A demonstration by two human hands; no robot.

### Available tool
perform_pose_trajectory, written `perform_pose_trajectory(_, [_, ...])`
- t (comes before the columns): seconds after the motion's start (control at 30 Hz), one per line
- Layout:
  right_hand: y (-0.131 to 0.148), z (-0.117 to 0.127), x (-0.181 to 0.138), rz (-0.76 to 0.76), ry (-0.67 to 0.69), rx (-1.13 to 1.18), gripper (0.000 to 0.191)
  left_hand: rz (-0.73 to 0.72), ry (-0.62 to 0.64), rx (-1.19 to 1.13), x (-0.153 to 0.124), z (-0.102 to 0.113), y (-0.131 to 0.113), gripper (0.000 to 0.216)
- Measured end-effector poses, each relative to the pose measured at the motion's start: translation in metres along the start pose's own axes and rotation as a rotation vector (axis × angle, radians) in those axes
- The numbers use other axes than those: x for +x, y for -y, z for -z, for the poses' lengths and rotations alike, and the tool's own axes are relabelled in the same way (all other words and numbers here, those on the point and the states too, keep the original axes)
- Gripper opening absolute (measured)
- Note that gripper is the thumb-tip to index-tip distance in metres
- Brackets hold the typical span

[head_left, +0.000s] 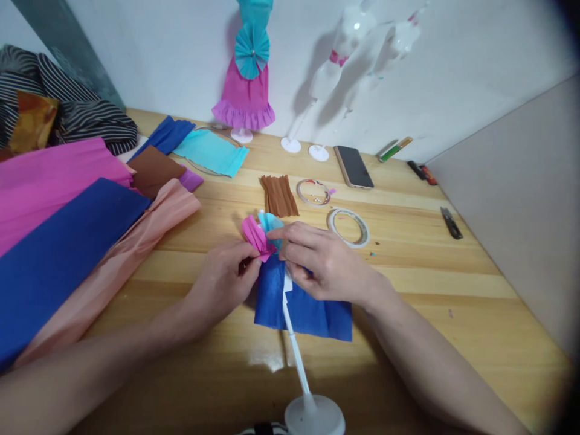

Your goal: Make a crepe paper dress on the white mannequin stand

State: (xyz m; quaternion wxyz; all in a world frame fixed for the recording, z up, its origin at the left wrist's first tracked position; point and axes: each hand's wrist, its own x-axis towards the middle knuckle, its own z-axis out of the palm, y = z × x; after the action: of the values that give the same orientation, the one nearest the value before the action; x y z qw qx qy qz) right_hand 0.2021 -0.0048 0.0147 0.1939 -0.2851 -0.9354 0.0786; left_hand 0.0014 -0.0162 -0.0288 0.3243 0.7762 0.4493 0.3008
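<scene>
A small white mannequin on a stand (296, 356) lies tilted toward me, its round base (314, 415) at the front edge of the view. Pink crepe paper (254, 234) and light blue crepe paper (272, 223) cover its upper part. Dark blue crepe paper (319, 314) hangs around the pole below, with a gap where white shows. My left hand (226, 275) pinches the edge where the pink paper meets the dark blue. Against the light blue paper and the top of the dark blue, my right hand (319, 260) has its fingers bent and pressed in; its fingertips are partly hidden.
Behind the hands lie a pleated brown paper piece (280, 196), two tape rolls (348, 228) and a phone (354, 167). A dressed mannequin (247, 90) and two bare ones (327, 78) stand by the wall. Paper sheets (67, 254) spread at left; a cutter (451, 223) lies right.
</scene>
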Motion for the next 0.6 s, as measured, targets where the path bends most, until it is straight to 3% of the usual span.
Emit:
perform_pose_trajectory(0.2, [-0.003, 0.000, -0.002, -0.003, 0.026, -0.043, 0.018, -0.049, -0.064, 0.029, -0.003, 0.003, -0.005, 0.013])
perform_pose_trajectory(0.37, [-0.004, 0.001, -0.003, -0.008, 0.030, -0.086, 0.017, -0.362, -0.196, 0.131, -0.017, 0.003, -0.015, 0.008])
perform_pose_trajectory(0.43, [-0.005, 0.002, -0.003, -0.010, 0.030, -0.103, 0.018, -0.453, -0.190, 0.183, -0.021, 0.001, -0.017, 0.014])
perform_pose_trajectory(0.6, [-0.005, 0.005, -0.003, -0.024, 0.030, -0.116, 0.021, -0.494, -0.154, 0.300, -0.024, -0.005, -0.015, 0.020])
